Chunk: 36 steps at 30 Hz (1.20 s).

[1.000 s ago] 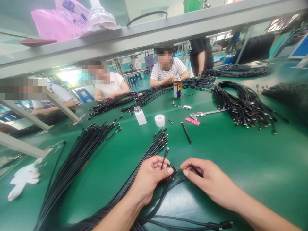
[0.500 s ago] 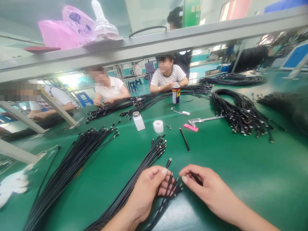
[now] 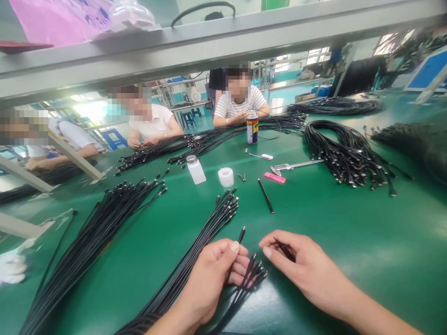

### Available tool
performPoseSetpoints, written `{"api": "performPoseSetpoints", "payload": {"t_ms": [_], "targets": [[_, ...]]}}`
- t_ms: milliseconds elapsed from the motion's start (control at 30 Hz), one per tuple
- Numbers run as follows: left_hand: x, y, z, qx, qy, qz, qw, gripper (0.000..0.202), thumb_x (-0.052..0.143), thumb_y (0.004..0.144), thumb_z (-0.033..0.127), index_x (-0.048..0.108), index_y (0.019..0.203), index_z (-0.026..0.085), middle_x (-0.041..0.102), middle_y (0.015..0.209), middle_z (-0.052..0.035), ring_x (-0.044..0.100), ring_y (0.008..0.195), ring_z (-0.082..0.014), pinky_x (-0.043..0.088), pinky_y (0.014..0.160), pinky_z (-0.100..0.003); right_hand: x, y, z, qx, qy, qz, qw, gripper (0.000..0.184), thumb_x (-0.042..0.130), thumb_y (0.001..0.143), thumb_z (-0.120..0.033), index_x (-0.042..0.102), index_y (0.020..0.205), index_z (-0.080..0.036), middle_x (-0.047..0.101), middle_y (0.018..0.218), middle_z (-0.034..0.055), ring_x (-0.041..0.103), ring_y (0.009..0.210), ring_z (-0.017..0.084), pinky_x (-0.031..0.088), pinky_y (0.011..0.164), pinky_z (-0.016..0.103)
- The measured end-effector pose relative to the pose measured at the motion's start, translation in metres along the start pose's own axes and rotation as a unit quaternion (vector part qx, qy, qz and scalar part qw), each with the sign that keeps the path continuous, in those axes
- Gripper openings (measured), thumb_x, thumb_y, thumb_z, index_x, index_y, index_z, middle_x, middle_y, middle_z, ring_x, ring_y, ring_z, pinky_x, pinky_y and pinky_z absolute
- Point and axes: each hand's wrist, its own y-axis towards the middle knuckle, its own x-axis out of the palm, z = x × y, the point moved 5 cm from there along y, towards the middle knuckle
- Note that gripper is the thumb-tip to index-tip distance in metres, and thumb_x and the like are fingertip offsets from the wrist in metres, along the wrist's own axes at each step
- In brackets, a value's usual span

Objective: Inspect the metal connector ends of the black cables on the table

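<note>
My left hand (image 3: 218,267) is closed, its thumb and forefinger pinching a black USB cable (image 3: 241,236) just below the metal-tipped plug, which points up. Beside its curled lower fingers fans a small bunch of black cables (image 3: 249,274) with metal plug ends. To the right, my right hand (image 3: 302,265) is closed around a slim black pointed tool (image 3: 284,250); its kind is mostly hidden by the fingers. Thumb and forefinger of that hand are slightly apart at the tips, a short gap away from the plug. Behind my left wrist runs another cable bundle (image 3: 199,253).
A larger cable bundle (image 3: 101,232) lies left, a coiled one (image 3: 342,153) right. Ahead are a white bottle (image 3: 196,171), tape roll (image 3: 226,177), black pen-like stick (image 3: 266,195), pink piece (image 3: 274,177), caliper (image 3: 293,166) and spray can (image 3: 252,128). Co-workers sit beyond a shelf beam (image 3: 195,51).
The plug in my left fingers has turned, now showing its narrow side. My right hand keeps hold of the black tool. The camera view has shifted slightly, moving the background up and left.
</note>
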Motion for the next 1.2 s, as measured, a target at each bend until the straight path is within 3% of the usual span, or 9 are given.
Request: {"api": "performPoseSetpoints", "payload": {"t_ms": [267,400,467,600,667,767,833,867,1200], "targets": [[-0.005,0.003,0.002,0.037,0.098,0.011,0.994,0.036,0.055,0.091,0.048,0.066,0.088,0.013,0.07,0.081,-0.0101,0.067,0.071,-0.0207,0.055,0.07,-0.034,-0.004,0.001,0.0,-0.005,0.006,0.005,1.0,0.022,0.053,0.091,-0.035,0.065,0.083,-0.019,0.054,0.071,-0.0019,0.047,0.067,0.014,0.038,0.063,0.025],[-0.005,-0.003,0.016,0.176,0.417,0.039,0.891,0.029,0.049,0.095,0.037,0.073,0.092,0.019,0.072,0.094,-0.0076,0.064,0.09,-0.0224,0.048,0.085,-0.033,-0.014,0.006,0.01,0.005,0.055,0.052,0.997,0.022,0.057,0.089,-0.04,0.064,0.091,-0.019,0.055,0.078,-0.0007,0.05,0.074,0.015,0.04,0.069,0.026],[0.003,-0.01,0.015,0.178,0.498,-0.007,0.849,0.029,0.047,0.096,0.032,0.074,0.093,0.022,0.073,0.092,-0.0055,0.065,0.087,-0.0215,0.046,0.082,-0.03,-0.02,0.009,0.018,0.027,0.116,0.091,0.989,0.028,0.063,0.086,-0.042,0.062,0.102,-0.019,0.055,0.081,-0.0006,0.051,0.074,0.015,0.04,0.067,0.026],[0.028,-0.035,0.006,0.127,0.513,-0.233,0.817,0.025,0.051,0.095,0.031,0.075,0.095,0.027,0.075,0.085,-0.0012,0.068,0.077,-0.0181,0.047,0.072,-0.024,-0.021,0.014,0.032,0.083,0.23,0.128,0.961,0.048,0.071,0.078,-0.042,0.056,0.116,-0.017,0.05,0.074,-0.0039,0.04,0.058,0.01,0.032,0.052,0.024],[0.031,-0.041,0.008,0.122,0.509,-0.289,0.801,0.02,0.055,0.093,0.031,0.074,0.099,0.028,0.076,0.089,0.001,0.069,0.079,-0.0167,0.047,0.073,-0.022,-0.019,0.017,0.035,0.092,0.252,0.124,0.955,0.049,0.069,0.079,-0.041,0.054,0.118,-0.014,0.047,0.069,-0.005,0.039,0.057,0.011,0.033,0.054,0.024],[0.005,-0.024,0.029,0.155,0.588,-0.115,0.785,0.02,0.054,0.095,0.03,0.068,0.109,0.027,0.073,0.103,0.0,0.066,0.093,-0.0173,0.046,0.085,-0.024,-0.014,0.019,0.038,0.097,0.279,0.104,0.95,0.047,0.066,0.082,-0.038,0.054,0.119,-0.013,0.049,0.069,-0.0033,0.042,0.06,0.012,0.036,0.058,0.026],[-0.025,-0.01,0.045,0.133,0.709,0.083,0.687,0.024,0.053,0.096,0.03,0.063,0.116,0.024,0.068,0.112,-0.0058,0.061,0.104,-0.0222,0.043,0.092,-0.032,-0.008,0.02,0.04,0.098,0.303,0.082,0.944,0.045,0.066,0.082,-0.036,0.055,0.119,-0.014,0.053,0.075,-0.0005,0.044,0.062,0.012,0.038,0.058,0.026],[-0.035,-0.005,0.049,0.117,0.728,0.124,0.664,0.025,0.055,0.093,0.027,0.061,0.116,0.017,0.066,0.113,-0.0124,0.059,0.107,-0.0281,0.042,0.093,-0.039,-0.005,0.02,0.041,0.098,0.312,0.07,0.942,0.043,0.066,0.081,-0.035,0.056,0.118,-0.014,0.054,0.079,0.0008,0.044,0.063,0.013,0.038,0.058,0.027],[-0.049,0.003,0.038,0.064,0.777,0.146,0.609,0.012,0.055,0.089,0.014,0.059,0.099,0.011,0.062,0.102,-0.0158,0.058,0.096,-0.0299,0.043,0.084,-0.039,0.013,0.017,0.036,0.092,0.332,0.002,0.939,0.036,0.066,0.083,-0.029,0.057,0.114,-0.013,0.054,0.08,0.0,0.045,0.06,0.01,0.038,0.055,0.025]]}}
